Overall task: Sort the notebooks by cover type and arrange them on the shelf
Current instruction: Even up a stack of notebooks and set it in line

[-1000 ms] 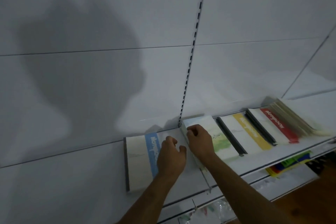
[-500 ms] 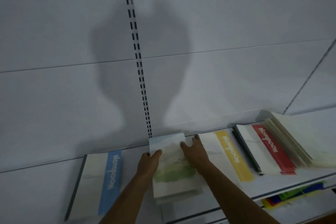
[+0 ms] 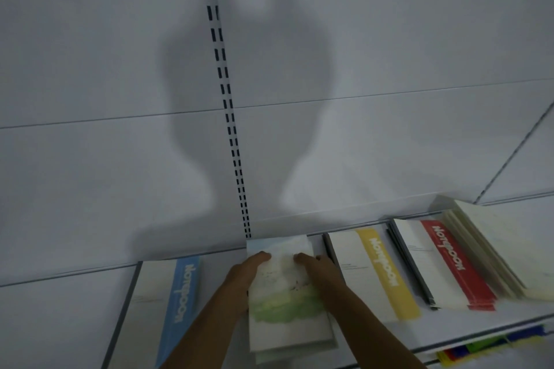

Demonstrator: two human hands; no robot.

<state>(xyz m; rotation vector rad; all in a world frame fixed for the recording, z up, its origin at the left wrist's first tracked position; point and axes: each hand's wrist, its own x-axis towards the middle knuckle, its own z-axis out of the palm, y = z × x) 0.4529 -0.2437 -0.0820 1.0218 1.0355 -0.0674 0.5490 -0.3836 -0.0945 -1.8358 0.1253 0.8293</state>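
Note:
A stack of notebooks with a green landscape cover [image 3: 284, 305] lies flat on the white shelf [image 3: 467, 326], under the slotted upright. My left hand [image 3: 244, 274] holds its left edge and my right hand [image 3: 317, 269] holds its right edge, fingers curled onto the top cover. To the left lies a blue-striped notebook stack [image 3: 168, 305]. On the right lie a yellow-striped stack [image 3: 374, 275], a red-striped stack [image 3: 449, 263] and a fanned pile of plain cream notebooks [image 3: 503, 249].
A white back panel with a slotted upright [image 3: 227, 105] rises behind the shelf. On the lower shelf at the bottom right lie coloured items [image 3: 491, 347]. Bare shelf surface shows to the left of the blue-striped stack.
Both hands have shifted further up the green-cover stack toward its far end. The view has moved closer and slightly down; the stack sits square against the back panel.

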